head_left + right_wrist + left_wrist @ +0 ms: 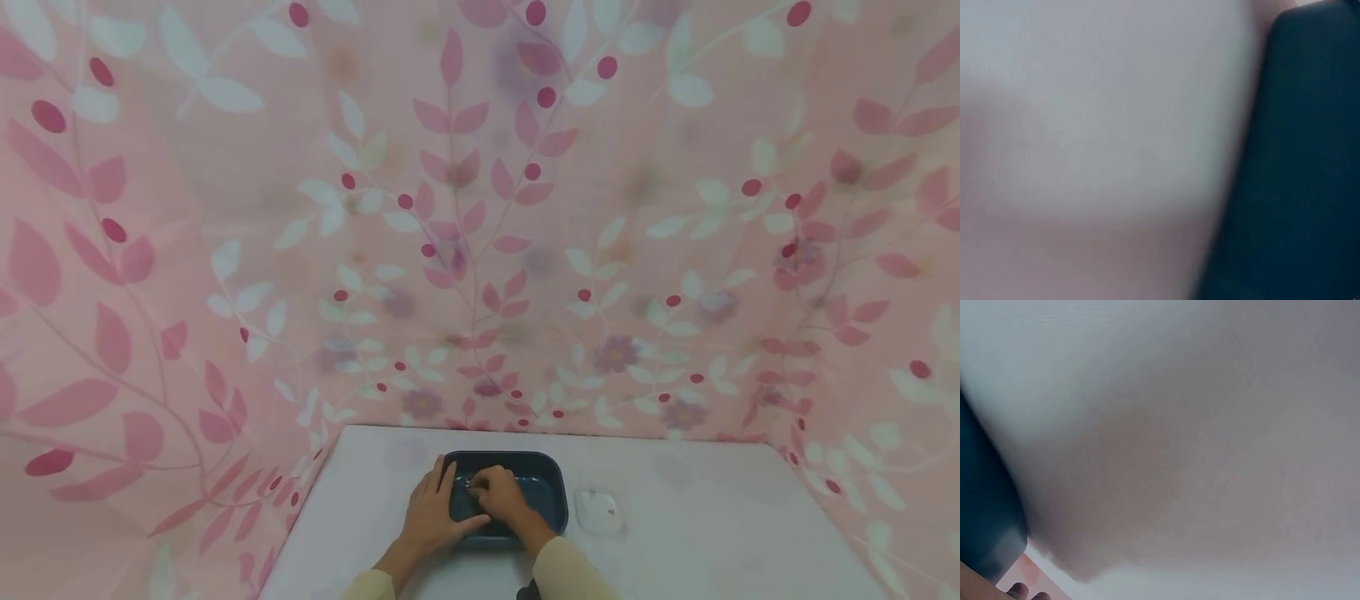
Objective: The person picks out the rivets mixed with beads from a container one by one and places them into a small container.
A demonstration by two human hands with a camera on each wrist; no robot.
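A dark blue rectangular tray [551, 479] with rounded corners stands on the white table. My left hand [433, 508] lies along its left side, fingers mostly straight across the rim and the thumb reaching over the near edge. My right hand [502, 497] is over the inside of the tray, fingers curled, pinching a small shiny thing [472, 487] whose kind is too small to tell. In the left wrist view the tray's outer wall [988, 500] and a few of my fingertips show. The right wrist view holds only the tray's wall [1304, 156] and blurred table.
Right of the tray lies a small clear, squarish dish or lid [599, 511] with small marks on it. A black thing [528, 591] shows partly beside the right sleeve. Pink leaf-patterned cloth [480, 250] hangs behind the table [712, 517] and at both sides.
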